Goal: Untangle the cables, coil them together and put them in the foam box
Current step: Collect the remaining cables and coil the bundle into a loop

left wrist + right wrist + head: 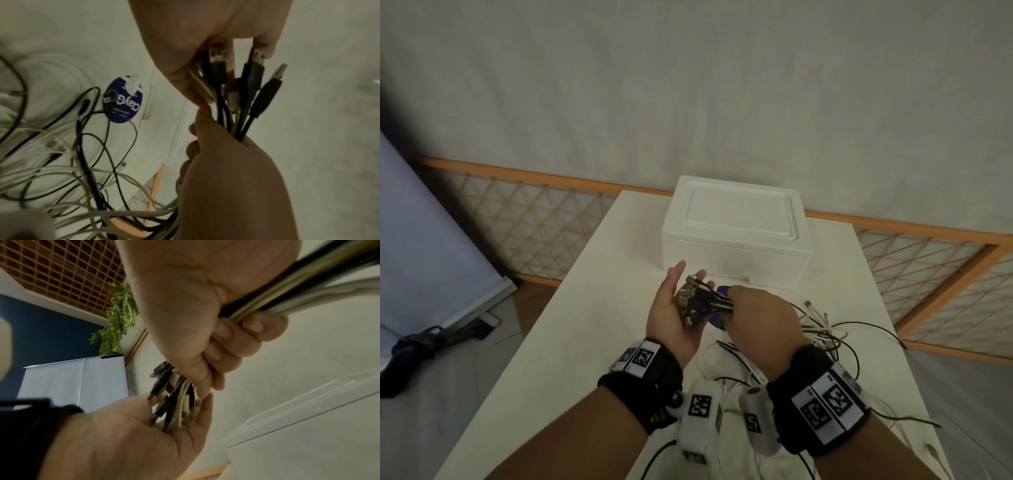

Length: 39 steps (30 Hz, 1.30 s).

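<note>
My right hand (758, 317) grips a bundle of black and white cables just behind their plug ends (697, 301). The plug tips touch the flat palm of my left hand (671, 310), whose fingers are straight. In the left wrist view the plug ends (254, 84) fan out between the left hand (216, 37) and the right hand (232, 178). In the right wrist view the right hand (191, 313) is fisted round the bundle (298, 282). The rest of the cables (825, 337) trail in a loose tangle on the table. The white foam box (736, 236) stands just beyond the hands, its lid on.
A round blue-purple labelled disc (123, 100) lies on the white table (592, 308) under the hands. Loose cable loops (72, 162) spread to the right and toward the near edge. A lattice railing (534, 219) runs behind the table.
</note>
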Tool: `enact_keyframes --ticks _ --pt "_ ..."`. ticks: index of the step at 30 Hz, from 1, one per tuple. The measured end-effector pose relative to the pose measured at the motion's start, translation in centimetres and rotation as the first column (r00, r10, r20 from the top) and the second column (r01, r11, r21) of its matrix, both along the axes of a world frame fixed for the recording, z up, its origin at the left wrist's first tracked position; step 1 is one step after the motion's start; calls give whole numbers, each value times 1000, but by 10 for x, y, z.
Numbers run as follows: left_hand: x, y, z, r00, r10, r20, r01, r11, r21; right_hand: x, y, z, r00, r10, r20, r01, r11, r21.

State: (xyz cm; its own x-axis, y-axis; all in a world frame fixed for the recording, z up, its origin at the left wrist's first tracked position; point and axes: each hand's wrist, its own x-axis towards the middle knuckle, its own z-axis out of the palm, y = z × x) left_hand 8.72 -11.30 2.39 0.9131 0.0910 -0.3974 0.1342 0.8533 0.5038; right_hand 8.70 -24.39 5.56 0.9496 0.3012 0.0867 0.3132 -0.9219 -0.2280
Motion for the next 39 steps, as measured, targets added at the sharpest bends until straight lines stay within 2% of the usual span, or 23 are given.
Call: enact_keyframes --ticks 7,10,15,19,23,27,34,39 --pt "6 -5 7 1000 25 -1 -24 973 229 2 6 8 999 39 25 -35 986 -164" --pt "3 -6 12 1000 24 11 -26 955 296 0 16 13 994 102 35 -95 980 -174" --pt "1 0 17 1000 -22 -20 27 963 270 3 25 19 991 133 31 -127 980 -155" --pt "-8 -3 20 995 -79 -60 91 968 234 5 29 26 984 162 67 -141 959 -245" --pt "-8 1 17 996 -58 -74 76 962 262 3 32 27 966 258 23 -240 925 -294" --pt "-4 7 20 998 -16 -61 33 955 295 1 34 28 969 243 -38 -245 937 -249" --pt "-8 8 33 987 -162 5 152 936 319 5 33 27 969 245 23 -237 954 -186" --pt "-9 7 40 987 -94 134 33 916 401 10 27 24 987 158 6 -158 987 -2"
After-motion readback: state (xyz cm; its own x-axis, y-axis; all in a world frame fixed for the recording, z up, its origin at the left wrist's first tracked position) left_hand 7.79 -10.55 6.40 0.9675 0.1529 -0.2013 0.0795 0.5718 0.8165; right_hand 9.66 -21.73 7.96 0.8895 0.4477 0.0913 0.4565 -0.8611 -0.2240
